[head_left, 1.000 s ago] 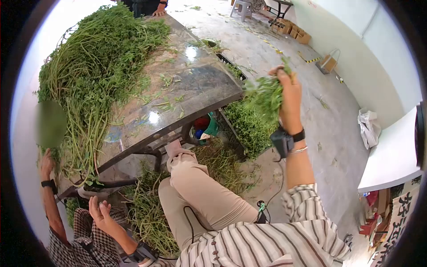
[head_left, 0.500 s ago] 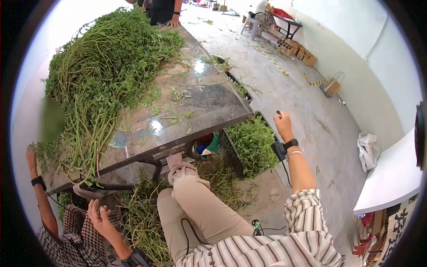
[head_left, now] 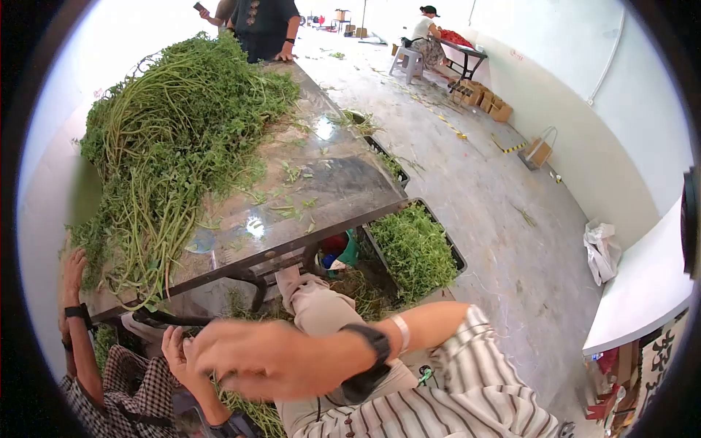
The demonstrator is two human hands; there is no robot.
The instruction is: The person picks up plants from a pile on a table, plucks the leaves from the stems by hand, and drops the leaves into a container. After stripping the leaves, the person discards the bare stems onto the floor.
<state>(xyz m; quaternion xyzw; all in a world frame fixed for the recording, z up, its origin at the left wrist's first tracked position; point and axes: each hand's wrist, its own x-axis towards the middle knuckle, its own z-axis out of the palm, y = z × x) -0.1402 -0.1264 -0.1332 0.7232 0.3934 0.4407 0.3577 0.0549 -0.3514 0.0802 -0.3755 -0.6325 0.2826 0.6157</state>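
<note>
My right hand (head_left: 266, 358), blurred by motion, crosses low over my lap, its fingers smeared. It overlaps my left hand (head_left: 177, 354), whose raised, bent fingers show apart with nothing visible in them; the rest is hidden behind the right hand. Beyond both hands, a big heap of green leafy stems (head_left: 175, 124) covers the left part of the table (head_left: 350, 179), with long stems hanging over the near edge. To the right below the table, a black crate (head_left: 461, 261) is full of green leafy sprigs (head_left: 412, 252). Stripped stems (head_left: 263, 416) lie on the floor by my legs.
At the left, another person's hand (head_left: 73, 274) is by the heap's edge. Across the table, a person rests a hand (head_left: 285, 52) on the far corner. A green bucket (head_left: 350, 252) is under the table. A white bag (head_left: 601, 252) lies by the right wall.
My right hand has swung from over the floor on the right, left and down across my lap to my left hand. The neighbour's hand has shifted slightly right.
</note>
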